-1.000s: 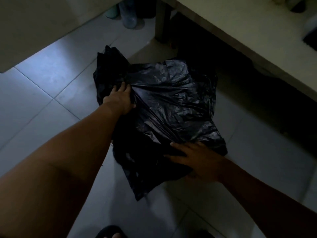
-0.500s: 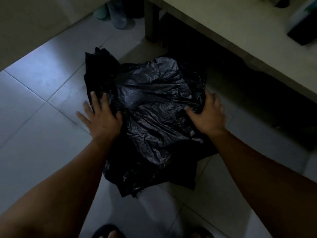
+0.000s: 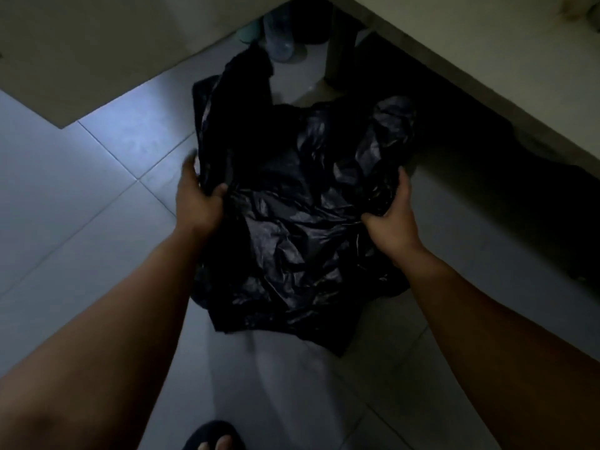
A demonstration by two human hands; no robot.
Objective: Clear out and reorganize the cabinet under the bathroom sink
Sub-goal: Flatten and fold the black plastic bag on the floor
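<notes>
A large crumpled black plastic bag (image 3: 292, 222) sits on the pale tiled floor in front of the dark space under the sink counter (image 3: 487, 53). My left hand (image 3: 198, 203) grips the bag's left edge, thumb pinching the plastic. On the opposite side my right hand (image 3: 393, 219) is closed on a bunched fold of the bag. A long flap of the bag sticks up at the back. What is inside the bag is hidden.
A clear plastic bottle (image 3: 281, 43) and a greenish container (image 3: 250, 30) stand on the floor by the counter's leg (image 3: 337, 53). The under-counter space (image 3: 470, 151) at the right is very dark. My sandalled foot (image 3: 214, 440) shows at the bottom edge.
Both hands went from lying flat on the bag to gripping its left and right edges. The bag has been gathered and looks lifted, with its back flap standing up.
</notes>
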